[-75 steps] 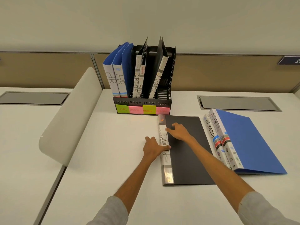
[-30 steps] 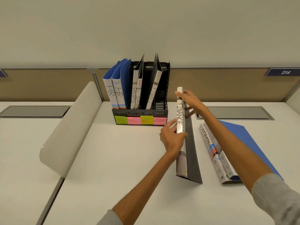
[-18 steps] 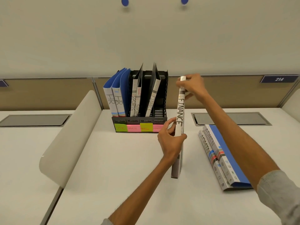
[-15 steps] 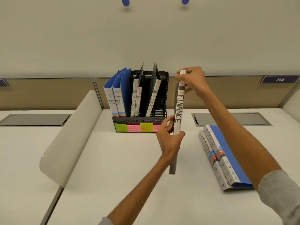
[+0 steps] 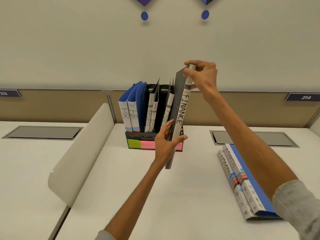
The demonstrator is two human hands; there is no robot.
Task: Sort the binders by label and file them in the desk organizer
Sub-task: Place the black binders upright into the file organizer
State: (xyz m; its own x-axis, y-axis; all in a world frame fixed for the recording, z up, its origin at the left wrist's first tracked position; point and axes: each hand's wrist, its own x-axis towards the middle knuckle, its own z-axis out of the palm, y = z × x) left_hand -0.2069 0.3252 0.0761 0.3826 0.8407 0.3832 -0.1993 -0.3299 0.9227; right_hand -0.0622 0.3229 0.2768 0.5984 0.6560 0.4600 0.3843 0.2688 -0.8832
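Pale wall and a tan partition strip close off the far edge of the white desk (image 5: pixel 121 187). I'm mid-way through filing the FINANCE binder (image 5: pixel 181 115). It hangs upright and slightly tilted, off the surface, just in front of the right end of the desk organizer (image 5: pixel 138 136), which stands at the middle of the far edge. The right hand (image 5: pixel 202 77) pinches the top of the spine between thumb and curled fingers. The left hand (image 5: pixel 166 144) grips low on the spine, thumb across the front and fingers behind on the black cover.

I judge the next move as raising the bottom edge over the organizer's front wall and lowering the binder beside the filed FINANCE binder (image 5: pixel 167 111), right of the SPORTS binders (image 5: pixel 151 116) and HR binders (image 5: pixel 129 115). The left hand hides that slot's label, so I'd go by the spines. Two ADMIN binders (image 5: pixel 242 181) lie flat toward the right edge, not yet filed.

A curved white divider (image 5: pixel 81 153) runs along the left edge. Grey hatch covers (image 5: pixel 43 132) are sunk into the desks near the far edge. Number plates (image 5: pixel 305 97) read 213 and 214, and blue dots (image 5: pixel 144 15) mark the wall above.
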